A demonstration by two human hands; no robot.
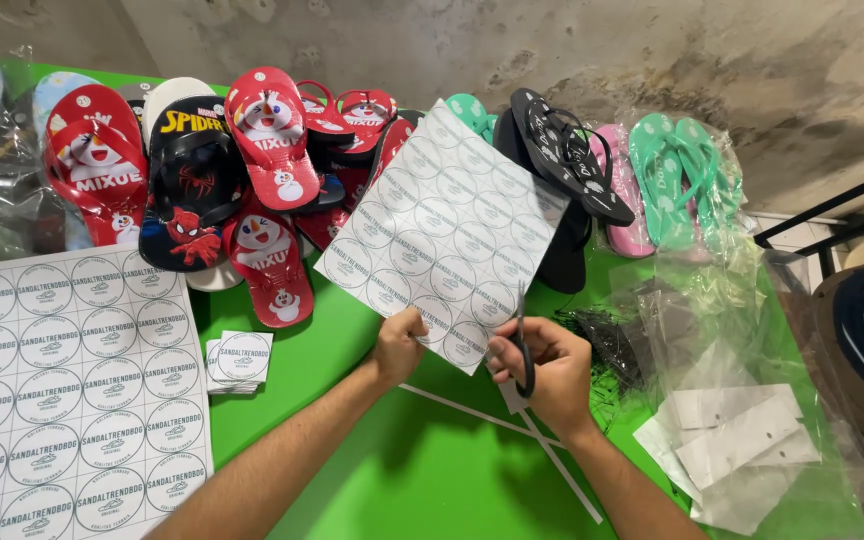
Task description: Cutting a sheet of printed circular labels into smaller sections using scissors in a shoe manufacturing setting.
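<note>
Two bare hands cut a white paper sheet of round printed stickers over a green table.

The right hand (542, 370) had its fingers closed through the handles of black scissors (522, 345), blades pointing to 12 o'clock into the sticker sheet (442, 230). The left hand (397, 345) pinched the sheet's lower edge, just at 9 o'clock of the scissors. Thin white paper strips (552, 455) lay at 6 o'clock on the green table (392, 470). A pile of rubber flip-flops (252, 160) sat at 11 o'clock, a small stack of cut stickers (237, 360) at 9 o'clock.
</note>
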